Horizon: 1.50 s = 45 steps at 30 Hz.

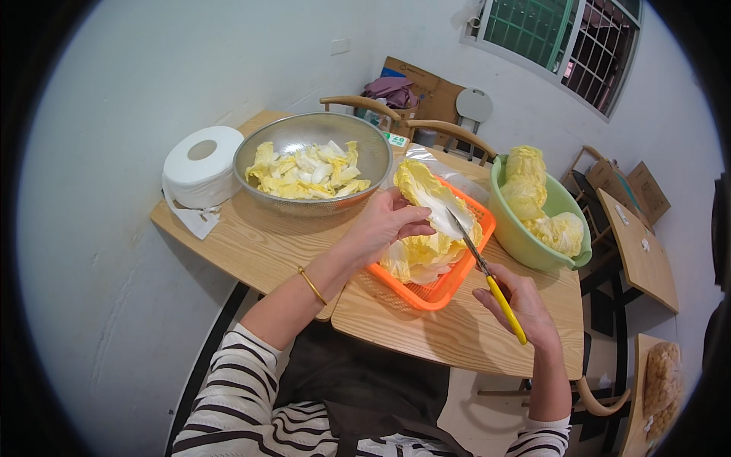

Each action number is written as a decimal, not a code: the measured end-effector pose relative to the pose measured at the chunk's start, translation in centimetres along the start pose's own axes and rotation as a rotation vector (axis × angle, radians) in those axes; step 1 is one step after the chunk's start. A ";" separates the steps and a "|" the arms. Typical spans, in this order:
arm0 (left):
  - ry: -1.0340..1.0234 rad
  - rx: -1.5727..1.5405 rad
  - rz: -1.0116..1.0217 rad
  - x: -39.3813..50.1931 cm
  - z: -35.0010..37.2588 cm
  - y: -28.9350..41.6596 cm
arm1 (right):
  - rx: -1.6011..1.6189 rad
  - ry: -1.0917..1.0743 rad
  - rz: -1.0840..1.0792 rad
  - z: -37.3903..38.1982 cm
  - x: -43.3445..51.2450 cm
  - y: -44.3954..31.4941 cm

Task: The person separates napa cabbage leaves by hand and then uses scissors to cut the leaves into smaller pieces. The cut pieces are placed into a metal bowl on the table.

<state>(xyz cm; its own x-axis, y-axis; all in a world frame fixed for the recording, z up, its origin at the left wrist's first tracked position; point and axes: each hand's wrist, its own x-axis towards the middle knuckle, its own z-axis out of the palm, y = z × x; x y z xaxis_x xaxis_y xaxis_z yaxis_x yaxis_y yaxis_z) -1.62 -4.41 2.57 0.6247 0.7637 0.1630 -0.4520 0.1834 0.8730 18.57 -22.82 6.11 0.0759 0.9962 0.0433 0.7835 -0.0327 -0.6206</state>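
My left hand [394,220] grips a napa cabbage leaf [428,191] above an orange plastic basket [437,300], in which more yellow-white leaves [425,254] lie. My right hand [517,300] holds scissors with yellow handles [505,308]; their metal blades are at the white rib of the held leaf. Cut cabbage pieces [314,171] lie in a perforated metal colander [268,134] at the left. To the right, a green plastic basin [514,245] holds several cabbage heads [522,197].
A large paper roll [203,165] stands left of the colander on the wooden table [285,243]. Clear plastic wrap [457,177] lies behind the basket. Wooden chairs [451,134] stand beyond the table, and another table [639,251] stands at the right.
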 end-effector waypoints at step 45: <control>-0.097 0.137 -0.245 1.0 -0.6 -0.2 | 0.386 -0.101 0.146 3.4 2.1 -2.3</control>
<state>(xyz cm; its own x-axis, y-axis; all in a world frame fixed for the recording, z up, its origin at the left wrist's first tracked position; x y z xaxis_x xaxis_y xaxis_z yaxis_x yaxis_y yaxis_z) -1.27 -3.36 2.30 0.7651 0.6435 -0.0226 -0.1943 0.2643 0.9447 14.85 -20.37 4.96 0.0929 0.9870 -0.1313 0.4794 -0.1600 -0.8629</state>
